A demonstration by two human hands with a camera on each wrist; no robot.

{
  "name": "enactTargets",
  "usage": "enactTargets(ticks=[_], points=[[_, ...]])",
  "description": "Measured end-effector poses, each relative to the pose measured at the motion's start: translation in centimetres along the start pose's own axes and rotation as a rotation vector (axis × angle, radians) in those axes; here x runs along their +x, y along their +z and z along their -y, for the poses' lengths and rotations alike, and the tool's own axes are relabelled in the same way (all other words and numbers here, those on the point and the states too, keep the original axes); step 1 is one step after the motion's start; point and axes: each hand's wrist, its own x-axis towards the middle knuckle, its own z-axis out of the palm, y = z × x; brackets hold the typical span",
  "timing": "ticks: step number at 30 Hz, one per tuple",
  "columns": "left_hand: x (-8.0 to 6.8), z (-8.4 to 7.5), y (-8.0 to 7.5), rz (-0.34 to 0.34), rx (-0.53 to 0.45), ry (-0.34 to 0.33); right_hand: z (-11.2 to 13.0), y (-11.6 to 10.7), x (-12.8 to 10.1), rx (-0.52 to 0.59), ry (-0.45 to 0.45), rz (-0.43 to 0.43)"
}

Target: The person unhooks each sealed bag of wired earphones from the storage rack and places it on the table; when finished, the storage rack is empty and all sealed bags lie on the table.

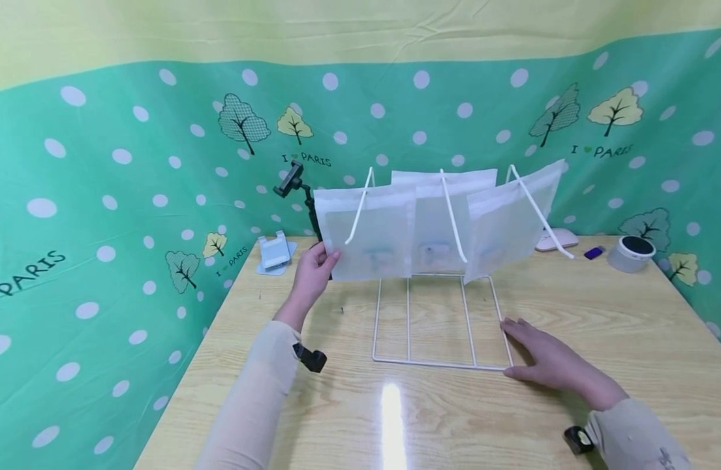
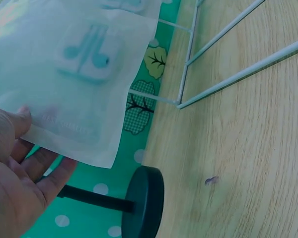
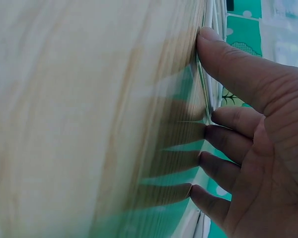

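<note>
A white wire rack (image 1: 439,364) stands on the table, with three frosted bags hanging from its slanting prongs. My left hand (image 1: 314,277) pinches the lower left corner of the left bag (image 1: 366,238), thumb in front and fingers behind. Through that bag the left wrist view shows white earphones (image 2: 89,54) in a squarish case. The middle bag (image 1: 425,219) and the tilted right bag (image 1: 504,219) hang beside it, with blurred items inside. Spread out low by the rack's right base wire, my right hand (image 1: 542,356) has its fingertips on the wire and tabletop.
Behind the left bag stands a black phone-holder stand (image 1: 291,179), near a light blue stand (image 1: 275,253). At the back right lie a pale mouse (image 1: 558,240), a small purple item (image 1: 594,252) and a round black-topped container (image 1: 626,259). A green patterned curtain (image 1: 131,228) surrounds the table.
</note>
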Motion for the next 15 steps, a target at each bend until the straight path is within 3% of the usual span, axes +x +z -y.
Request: enactTargets(ticks=[6, 8, 15], points=[[-0.8, -0.9, 0.4, -0.005, -0.043, -0.005, 0.0, -0.1, 0.1, 0.004, 0.013, 0.009], [-0.7, 0.0, 0.6, -0.023, -0.074, 0.001, -0.1, -0.1, 0.1, 0.006, 0.016, 0.010], [-2.0, 0.1, 1.2, -0.091, -0.136, 0.046, -0.1, 0.1, 0.1, 0.004, 0.028, 0.025]])
